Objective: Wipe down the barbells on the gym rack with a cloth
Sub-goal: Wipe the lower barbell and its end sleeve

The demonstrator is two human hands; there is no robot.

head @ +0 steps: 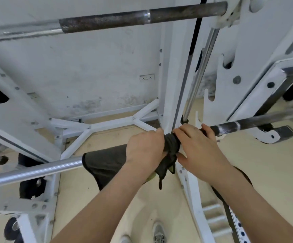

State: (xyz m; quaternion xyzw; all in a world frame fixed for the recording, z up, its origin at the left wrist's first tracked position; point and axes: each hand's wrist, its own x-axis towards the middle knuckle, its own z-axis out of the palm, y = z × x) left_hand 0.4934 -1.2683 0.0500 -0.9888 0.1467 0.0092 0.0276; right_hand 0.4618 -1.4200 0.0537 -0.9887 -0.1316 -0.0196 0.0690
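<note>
A dark grey cloth (105, 163) is wrapped around the lower barbell (33, 171), which runs from the shiny sleeve at lower left to a dark knurled stretch (250, 122) at the right. My left hand (144, 149) grips the cloth around the bar. My right hand (198, 146) rests over the bunched end of the cloth (172, 146) and the bar just right of it, fingers curled. A second, rusty dark barbell (124, 20) lies across the rack near the top of the view.
White rack uprights (173, 85) and a chrome guide rod (200, 71) rise right behind my hands. White hooks and brackets (271, 135) sit at the right, black weight plates (30, 188) at lower left. Beige floor and my shoes (159, 234) are below.
</note>
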